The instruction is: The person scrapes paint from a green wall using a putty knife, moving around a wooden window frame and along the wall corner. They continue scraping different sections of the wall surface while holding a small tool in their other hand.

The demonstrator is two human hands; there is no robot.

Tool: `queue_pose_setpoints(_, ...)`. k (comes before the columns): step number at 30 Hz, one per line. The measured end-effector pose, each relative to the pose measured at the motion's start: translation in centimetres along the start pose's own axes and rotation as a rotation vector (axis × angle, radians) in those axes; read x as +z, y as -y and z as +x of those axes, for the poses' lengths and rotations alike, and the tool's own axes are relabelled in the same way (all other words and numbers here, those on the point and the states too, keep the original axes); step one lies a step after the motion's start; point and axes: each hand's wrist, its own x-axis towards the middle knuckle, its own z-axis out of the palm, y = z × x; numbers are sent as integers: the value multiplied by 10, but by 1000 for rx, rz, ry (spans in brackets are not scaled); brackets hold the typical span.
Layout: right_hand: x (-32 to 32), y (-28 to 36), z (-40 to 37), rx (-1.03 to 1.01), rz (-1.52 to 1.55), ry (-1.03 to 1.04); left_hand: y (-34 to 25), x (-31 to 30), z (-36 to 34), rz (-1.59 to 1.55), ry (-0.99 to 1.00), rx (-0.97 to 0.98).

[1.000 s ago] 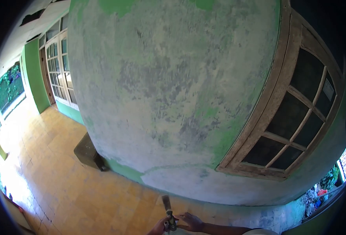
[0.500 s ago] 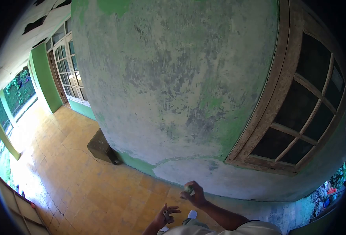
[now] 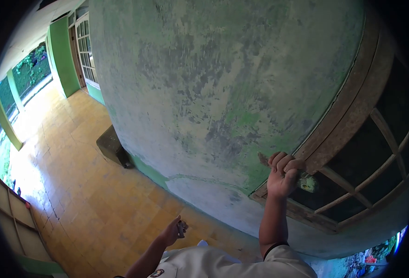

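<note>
My right hand (image 3: 284,173) is raised to the wall (image 3: 190,116), fingers wrapped round a scraper. The scraper's brown blade (image 3: 263,159) sticks out on the left, close against the green paint. Its pale green, lumpy end (image 3: 308,183) shows below the hand, overlapping the window. Low in the middle, my left hand (image 3: 173,232) is held over the floor with its fingers curled round a small greyish object (image 3: 182,228), whose kind I cannot tell. Grey and whitish patches spread over the wall where the green paint is worn.
A wooden window frame (image 3: 352,116) with dark panes borders the wall on the right. At the wall's left corner a dark block (image 3: 112,147) stands on the yellow tiled floor (image 3: 84,194). Farther back are a paned door (image 3: 86,48) and a green pillar (image 3: 64,60).
My right hand has gone up and right, from low near the wall's foot to beside the window frame. My left hand has shifted left and up. The view has turned slightly.
</note>
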Motion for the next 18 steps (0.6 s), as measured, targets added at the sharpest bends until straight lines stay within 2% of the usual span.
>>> queue_pose_setpoints(1, -4, -5, 9, 11, 10, 6, -4, 6, 3, -44, -3, -1)
queue_pose_setpoints(3, -10, -14, 23, -118, -44, 40, -1, 8, 7, -96, 7, 11)
queue_pose_setpoints(9, -13, -39, 48, -185, 10, 74, -2, 1, 6, -236, -14, 19)
queue_pose_setpoints(15, -3, -61, 55, -268, 18, 80, -37, -19, 19, -260, -7, -11)
queue_pose_setpoints(18, -3, -94, 55, -247, -202, -51, -64, -27, 33, -228, 30, -9)
